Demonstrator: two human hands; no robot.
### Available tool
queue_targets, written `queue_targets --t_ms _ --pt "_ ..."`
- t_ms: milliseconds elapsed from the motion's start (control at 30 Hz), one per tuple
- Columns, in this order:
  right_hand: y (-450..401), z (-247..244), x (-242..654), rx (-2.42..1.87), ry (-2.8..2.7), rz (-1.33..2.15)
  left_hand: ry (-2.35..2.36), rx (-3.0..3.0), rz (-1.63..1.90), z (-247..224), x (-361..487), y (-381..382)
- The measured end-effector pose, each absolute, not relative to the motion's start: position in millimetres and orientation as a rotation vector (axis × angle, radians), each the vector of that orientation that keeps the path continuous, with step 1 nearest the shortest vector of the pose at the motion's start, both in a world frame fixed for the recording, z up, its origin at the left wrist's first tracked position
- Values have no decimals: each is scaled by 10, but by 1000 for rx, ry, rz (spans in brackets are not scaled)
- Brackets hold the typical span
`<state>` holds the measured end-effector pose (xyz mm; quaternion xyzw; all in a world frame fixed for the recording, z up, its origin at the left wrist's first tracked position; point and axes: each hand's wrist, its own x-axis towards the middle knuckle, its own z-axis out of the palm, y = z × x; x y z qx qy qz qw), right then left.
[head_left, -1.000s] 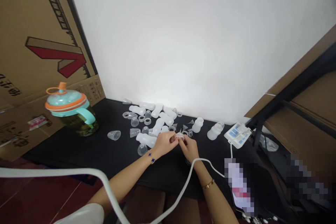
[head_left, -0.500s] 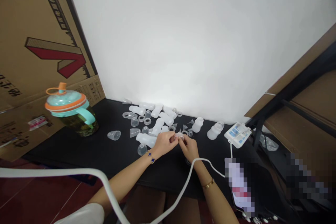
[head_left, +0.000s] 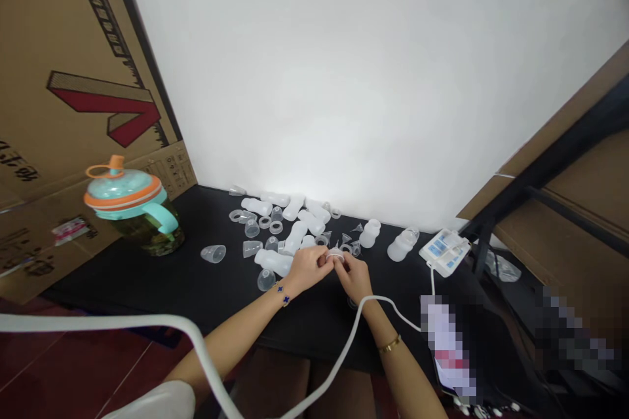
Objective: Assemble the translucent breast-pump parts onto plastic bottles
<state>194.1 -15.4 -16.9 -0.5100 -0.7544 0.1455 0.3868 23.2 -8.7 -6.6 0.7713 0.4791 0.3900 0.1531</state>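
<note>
Between my two hands is a small white ring, with a clear pointed piece showing at its top. My left hand pinches the ring's left side, and my right hand grips its right side. White bottles lie to the left of and behind my hands, mixed with clear domed caps and loose rings. Small clear funnel-shaped pieces lie just behind the ring. Farther right are an upright white bottle and another bottle with a clear cap.
A teal and orange lidded jug stands at the left by a large cardboard box. At the right lie a white power strip and a phone. A white cable crosses in front of my right forearm.
A clear pointed tip now shows more plainly above the ring between my fingers. My hands have hardly moved.
</note>
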Motion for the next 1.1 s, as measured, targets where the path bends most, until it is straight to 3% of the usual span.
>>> queue_targets --t_ms 1100 --pt "-137 -150 1938 -1267 -1805 621 1437 2092 1174 -11 220 -91"
